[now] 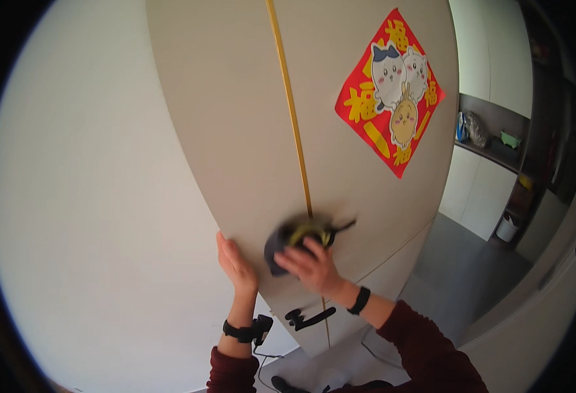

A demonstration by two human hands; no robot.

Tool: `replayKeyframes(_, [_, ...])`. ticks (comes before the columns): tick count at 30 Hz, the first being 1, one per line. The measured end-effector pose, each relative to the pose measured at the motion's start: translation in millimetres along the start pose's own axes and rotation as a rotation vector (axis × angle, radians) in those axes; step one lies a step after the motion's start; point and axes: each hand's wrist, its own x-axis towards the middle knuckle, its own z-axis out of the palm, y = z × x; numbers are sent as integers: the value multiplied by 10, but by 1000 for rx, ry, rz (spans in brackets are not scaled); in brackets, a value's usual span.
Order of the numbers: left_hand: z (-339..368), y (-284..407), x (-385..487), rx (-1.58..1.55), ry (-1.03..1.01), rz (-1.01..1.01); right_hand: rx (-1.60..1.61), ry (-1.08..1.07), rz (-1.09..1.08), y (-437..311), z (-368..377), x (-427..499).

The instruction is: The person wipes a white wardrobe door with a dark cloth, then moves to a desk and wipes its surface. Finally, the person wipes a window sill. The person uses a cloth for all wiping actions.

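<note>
A grey-beige door (pixel 229 108) with a thin gold vertical strip (pixel 290 98) stands before me. Against its left edge rests my left hand (pixel 237 263), fingers pointing up; whether they curl behind the edge is hidden. My right hand (pixel 315 267) holds a dark rounded object (pixel 280 240) with yellow-green parts against or close to the door face. Motion blur hides what it is exactly; a short dark piece sticks out to its right. Below it is a black lever handle (pixel 312 319). A red diamond-shaped paper decoration (pixel 361 132) with cartoon animals and yellow characters is on the upper door.
A white wall (pixel 86 196) fills the left. At right, white cabinets (pixel 479 191) flank an open shelf holding bags and a green container (pixel 510 139). A white bin (pixel 506 229) stands low there. A cable (pixel 268 356) hangs from the black device (pixel 263 330) on my left wrist.
</note>
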Motion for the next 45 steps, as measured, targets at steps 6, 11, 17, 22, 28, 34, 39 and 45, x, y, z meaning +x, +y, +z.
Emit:
replayKeyframes(6, [11, 55, -4, 83, 8, 51, 78, -108, -172, 167, -98, 126])
replayKeyframes(11, [11, 58, 3, 43, 5, 21, -51, -76, -233, 324, -131, 1202])
replayKeyframes(17, [-20, 31, -16, 68, -9, -29, 31, 137, -163, 496, -55, 2619])
replayKeyframes(22, [-52, -59, -90, -159, 19, -159, 75, 184, -123, 305, 108, 2678])
replayKeyframes(28, [-210, -395, -685, -280, 304, -275, 19, -77, -338, -69, 230, 1410])
replayKeyframes(34, [-589, -596, -1672, -247, 400, -639, 157, -511, -601, -162, 58, -266])
replayKeyframes(39, [-1299, -319, -2223, 133, 267, -483, 122, -556, -588, 297, 303, -1031])
replayKeyframes(45, [-2178, 304, -2977, 578, 472, -548, -62, -523, -433, 755, 438, -661])
